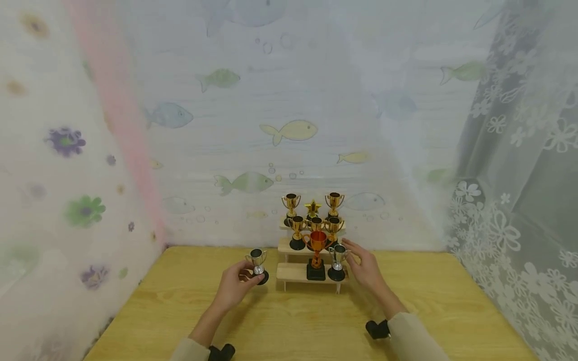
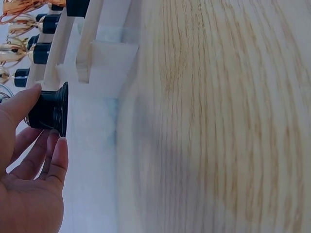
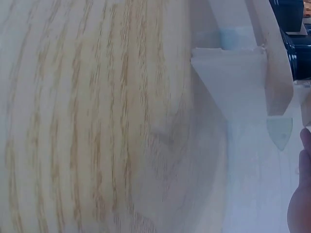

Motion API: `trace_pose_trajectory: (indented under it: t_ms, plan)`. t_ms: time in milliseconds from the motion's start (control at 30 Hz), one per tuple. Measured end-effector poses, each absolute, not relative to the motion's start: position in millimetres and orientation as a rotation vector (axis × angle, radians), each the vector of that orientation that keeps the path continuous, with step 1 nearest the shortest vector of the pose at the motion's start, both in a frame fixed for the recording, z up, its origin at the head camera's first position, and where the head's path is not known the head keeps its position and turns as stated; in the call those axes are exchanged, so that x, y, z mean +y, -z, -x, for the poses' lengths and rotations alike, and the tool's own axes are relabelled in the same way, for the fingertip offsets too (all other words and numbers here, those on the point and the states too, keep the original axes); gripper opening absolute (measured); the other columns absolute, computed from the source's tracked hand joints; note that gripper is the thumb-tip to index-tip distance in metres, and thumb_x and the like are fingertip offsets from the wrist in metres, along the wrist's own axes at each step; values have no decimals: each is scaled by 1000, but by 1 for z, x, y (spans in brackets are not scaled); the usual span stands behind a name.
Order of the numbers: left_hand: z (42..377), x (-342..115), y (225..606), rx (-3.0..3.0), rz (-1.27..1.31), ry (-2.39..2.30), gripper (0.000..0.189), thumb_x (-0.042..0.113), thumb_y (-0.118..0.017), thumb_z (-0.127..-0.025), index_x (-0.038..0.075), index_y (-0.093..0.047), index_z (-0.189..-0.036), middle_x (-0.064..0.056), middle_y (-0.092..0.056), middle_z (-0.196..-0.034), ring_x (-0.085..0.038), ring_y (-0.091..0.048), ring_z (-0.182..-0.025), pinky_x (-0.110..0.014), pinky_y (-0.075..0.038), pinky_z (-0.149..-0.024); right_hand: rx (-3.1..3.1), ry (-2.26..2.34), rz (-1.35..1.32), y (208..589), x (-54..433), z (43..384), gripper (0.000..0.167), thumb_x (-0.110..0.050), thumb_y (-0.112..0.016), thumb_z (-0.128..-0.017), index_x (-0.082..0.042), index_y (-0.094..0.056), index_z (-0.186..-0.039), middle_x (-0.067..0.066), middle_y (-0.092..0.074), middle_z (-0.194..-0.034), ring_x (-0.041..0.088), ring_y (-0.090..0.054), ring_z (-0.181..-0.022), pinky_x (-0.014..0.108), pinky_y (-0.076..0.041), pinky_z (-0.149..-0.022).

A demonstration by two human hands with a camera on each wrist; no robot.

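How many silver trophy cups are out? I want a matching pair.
2: one silver cup is held by the left hand just left of the wooden stand; the other stands on its bottom step, beside the right hand. Others may be hidden.

A light wooden worktop [image 1: 149,311] was boxed in on three sides by thin sheets. Pastel fish and bubbles were printed on the back sheet [image 1: 289,130], blurry flowers on the left sheet [image 1: 67,165], and a white floral lace curtain [image 1: 528,200] was hung on the right. Soft, even light.
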State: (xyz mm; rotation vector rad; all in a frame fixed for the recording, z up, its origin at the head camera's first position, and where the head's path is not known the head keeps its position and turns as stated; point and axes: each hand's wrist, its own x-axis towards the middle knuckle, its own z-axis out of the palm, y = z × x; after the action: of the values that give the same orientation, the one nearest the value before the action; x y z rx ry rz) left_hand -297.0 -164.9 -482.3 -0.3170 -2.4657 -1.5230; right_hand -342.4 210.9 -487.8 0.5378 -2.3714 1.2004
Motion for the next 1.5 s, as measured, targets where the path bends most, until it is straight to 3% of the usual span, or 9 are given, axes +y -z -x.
trace_pose_trajectory:
  t_ms: [1233, 1500]
  plan:
    - [308, -178, 500, -2543, 137, 1555, 21, 11, -81, -88, 2, -73, -105, -11, -69, -109, -20, -66, -88, -32, -56, -69, -2392, -975, -615, 485, 213, 346, 36, -9, -57, -105, 6, -61, -136, 23, -57, -143, 47, -54, -130, 63, -43, -104]
    - [309, -182, 505, -2560, 82, 1558, 23, 11, -81, -89, 0, -72, -107, -12, -70, -108, -25, -67, -93, -36, -57, -73, -2394, -983, -591, 484, 211, 346, 35, -5, -60, -102, 6, -62, -135, 23, -59, -141, 46, -55, -129, 63, -44, -103]
